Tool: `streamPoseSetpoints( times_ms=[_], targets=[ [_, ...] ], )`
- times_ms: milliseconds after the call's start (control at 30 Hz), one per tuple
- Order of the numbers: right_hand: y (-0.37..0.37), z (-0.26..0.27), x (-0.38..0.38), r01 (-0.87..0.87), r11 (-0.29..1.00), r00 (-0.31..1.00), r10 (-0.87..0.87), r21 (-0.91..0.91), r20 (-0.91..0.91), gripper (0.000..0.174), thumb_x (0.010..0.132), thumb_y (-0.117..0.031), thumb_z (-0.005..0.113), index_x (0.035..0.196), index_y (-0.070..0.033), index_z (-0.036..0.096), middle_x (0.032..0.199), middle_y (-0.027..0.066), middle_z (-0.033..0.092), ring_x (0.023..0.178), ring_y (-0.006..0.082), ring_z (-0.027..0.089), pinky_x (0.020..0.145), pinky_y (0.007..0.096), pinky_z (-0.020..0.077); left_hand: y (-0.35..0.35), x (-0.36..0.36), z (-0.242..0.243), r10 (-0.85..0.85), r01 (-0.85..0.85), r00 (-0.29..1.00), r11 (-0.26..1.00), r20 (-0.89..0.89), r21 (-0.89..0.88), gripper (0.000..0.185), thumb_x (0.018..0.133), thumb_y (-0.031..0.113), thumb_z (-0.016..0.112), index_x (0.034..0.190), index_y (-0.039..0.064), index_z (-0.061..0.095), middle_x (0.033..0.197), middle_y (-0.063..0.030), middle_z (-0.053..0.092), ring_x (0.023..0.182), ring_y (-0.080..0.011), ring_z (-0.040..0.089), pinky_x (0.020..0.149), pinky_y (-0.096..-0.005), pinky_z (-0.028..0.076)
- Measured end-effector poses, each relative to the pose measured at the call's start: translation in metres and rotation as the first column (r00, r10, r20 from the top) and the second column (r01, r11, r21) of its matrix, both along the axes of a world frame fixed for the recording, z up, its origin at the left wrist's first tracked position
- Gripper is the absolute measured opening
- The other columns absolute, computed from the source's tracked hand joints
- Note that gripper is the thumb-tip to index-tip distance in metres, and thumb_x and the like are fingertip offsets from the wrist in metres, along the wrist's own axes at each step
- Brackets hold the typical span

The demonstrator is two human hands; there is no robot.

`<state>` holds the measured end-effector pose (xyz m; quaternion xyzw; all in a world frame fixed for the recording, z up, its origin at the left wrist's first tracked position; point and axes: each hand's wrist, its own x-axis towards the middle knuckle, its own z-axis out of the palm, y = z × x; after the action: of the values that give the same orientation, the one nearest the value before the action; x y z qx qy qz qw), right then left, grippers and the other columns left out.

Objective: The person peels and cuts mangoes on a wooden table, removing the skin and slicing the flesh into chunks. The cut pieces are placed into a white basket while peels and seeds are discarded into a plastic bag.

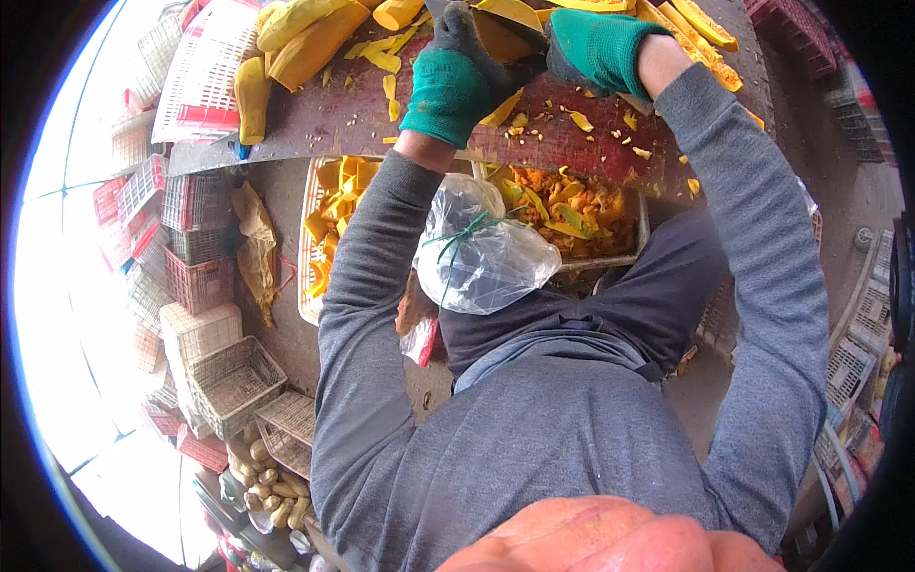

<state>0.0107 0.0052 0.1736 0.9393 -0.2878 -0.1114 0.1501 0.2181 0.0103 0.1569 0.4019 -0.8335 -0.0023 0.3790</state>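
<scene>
My left hand (457,82), in a green knit glove with a dark coated palm, is curled round a pumpkin piece (509,11) at the table's far side. A broad, dark knife blade (504,37) lies against this piece, between my hands. My right hand (597,53), gloved alike, is closed at the blade's right end, apparently on the knife's handle, which the glove mostly hides. Peel strips (382,57) and pale seeds lie on the worn red tabletop (443,161) around them.
Whole peeled pumpkins (318,43) lie at left, halved ones (704,53) at right. Below the table edge stand a crate of cut pumpkin (309,286) and a bin of pulp and peel (593,207). A tied clear plastic bag (493,264) rests by my lap. Stacked plastic crates (200,279) line the left.
</scene>
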Motion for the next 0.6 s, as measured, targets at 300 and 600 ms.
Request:
streamPoseSetpoints(
  times_ms=[300, 600],
  targets=[
    [0.007, -0.012, 0.017, 0.381, 0.893, 0.873, -0.432, 0.239, 0.225, 0.022, 0.092, -0.023, 0.058, 0.095, -0.005, 0.07, 0.098, 0.0159, 0.071, 0.092, 0.0335, 0.067, 0.078, 0.0444, 0.0535, -0.011, 0.013, -0.014, 0.021, -0.021, 0.999, 1.0, -0.035, -0.022, 0.095, 0.069, 0.05, 0.087, 0.133, -0.007, 0.045, 0.115, -0.0287, 0.061, 0.098, -0.0453, 0.064, 0.081, -0.0492, 0.055],
    [0.016, -0.16, 0.048, 0.45, 0.586, 0.688, -0.709, 0.674, 0.157, 0.024, 0.093, -0.021, 0.056, 0.098, -0.002, 0.071, 0.099, 0.0224, 0.072, 0.092, 0.0376, 0.071, 0.075, 0.045, 0.0564, -0.006, 0.021, -0.014, 0.082, -0.082, 0.993, 0.997, -0.085, 0.012, 0.089, 0.065, 0.049, 0.091, 0.128, 0.0, 0.05, 0.111, -0.0214, 0.065, 0.1, -0.0388, 0.067, 0.084, -0.0426, 0.055]
  ],
)
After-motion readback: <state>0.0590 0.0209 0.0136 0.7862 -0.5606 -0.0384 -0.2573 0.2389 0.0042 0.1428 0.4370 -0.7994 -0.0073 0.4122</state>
